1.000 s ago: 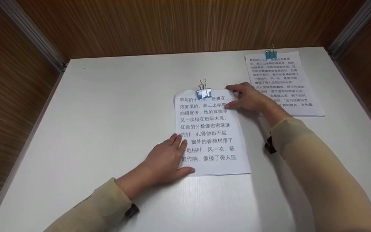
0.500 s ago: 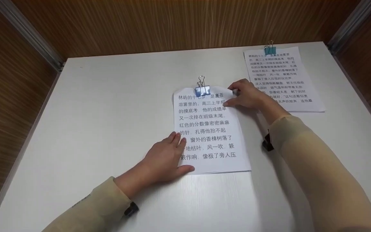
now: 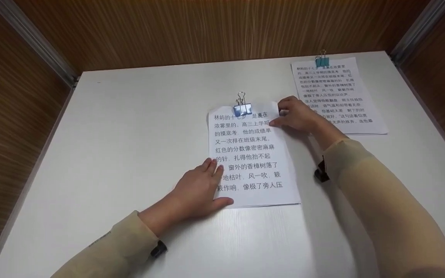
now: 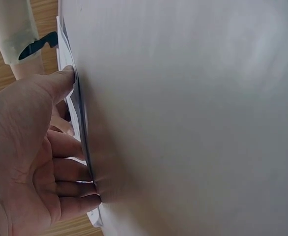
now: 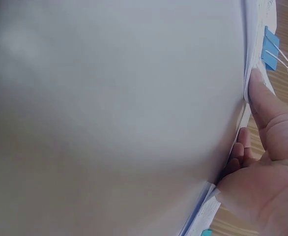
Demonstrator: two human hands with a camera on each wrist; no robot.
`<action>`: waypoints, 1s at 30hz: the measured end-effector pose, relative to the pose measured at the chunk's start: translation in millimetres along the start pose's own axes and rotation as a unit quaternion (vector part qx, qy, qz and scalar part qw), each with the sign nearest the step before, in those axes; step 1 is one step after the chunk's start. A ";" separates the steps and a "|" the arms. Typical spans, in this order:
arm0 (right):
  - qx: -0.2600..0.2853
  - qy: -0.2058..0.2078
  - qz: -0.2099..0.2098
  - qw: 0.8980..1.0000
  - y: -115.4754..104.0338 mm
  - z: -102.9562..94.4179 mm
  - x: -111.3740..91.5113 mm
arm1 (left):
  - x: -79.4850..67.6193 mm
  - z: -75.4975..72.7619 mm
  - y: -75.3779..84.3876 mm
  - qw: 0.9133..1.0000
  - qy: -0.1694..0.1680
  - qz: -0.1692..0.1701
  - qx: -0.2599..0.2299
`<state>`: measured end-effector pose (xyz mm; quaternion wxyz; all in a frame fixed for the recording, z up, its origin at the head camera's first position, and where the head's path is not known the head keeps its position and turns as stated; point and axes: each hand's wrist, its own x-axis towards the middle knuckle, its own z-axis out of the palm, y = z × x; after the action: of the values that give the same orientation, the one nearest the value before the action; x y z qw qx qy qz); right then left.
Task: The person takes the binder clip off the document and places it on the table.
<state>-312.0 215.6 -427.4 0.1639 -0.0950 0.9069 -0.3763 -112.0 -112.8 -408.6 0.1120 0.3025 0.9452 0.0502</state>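
Note:
A stack of printed paper sheets lies mid-table, with a blue binder clip on its top edge, wire handles up. My left hand rests along the stack's lower left edge, fingers fairly straight and thumb on the bottom sheet margin. In the left wrist view, the left fingertips touch the table at the paper edge. At the upper right edge, my right hand pinches the stack; the right wrist view shows its thumb on top and its fingers curled at the side. Some of its fingertips are hidden.
A second stack of printed sheets with a teal binder clip lies at the back right, partly behind the right hand. The white table is bounded by wood-grain panels at the back and both sides.
The right fingers have shifted slightly and now curl in at the stack's upper right edge, whose corner shows more. The left hand stays in place. The view has tilted slightly.

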 end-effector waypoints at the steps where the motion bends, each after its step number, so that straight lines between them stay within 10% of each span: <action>1: 0.007 0.005 0.001 1.000 0.2 0.1 -0.8 | 0.4 0.3 -0.1 1.000 0.000 0.000 0.001; 12: 0.053 0.052 -0.028 0.997 -20.7 0.8 -15.4 | 0.6 0.7 -1.1 1.000 -0.002 0.002 -0.005; 30: 0.149 -0.027 0.011 0.988 -25.5 -0.6 -14.3 | 1.3 -2.3 -0.5 1.000 -0.023 -0.007 0.002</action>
<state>-297.8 202.4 -405.6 0.2050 -0.0702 0.8368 -0.5028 -113.9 -112.6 -406.7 0.1335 0.2976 0.9444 0.0408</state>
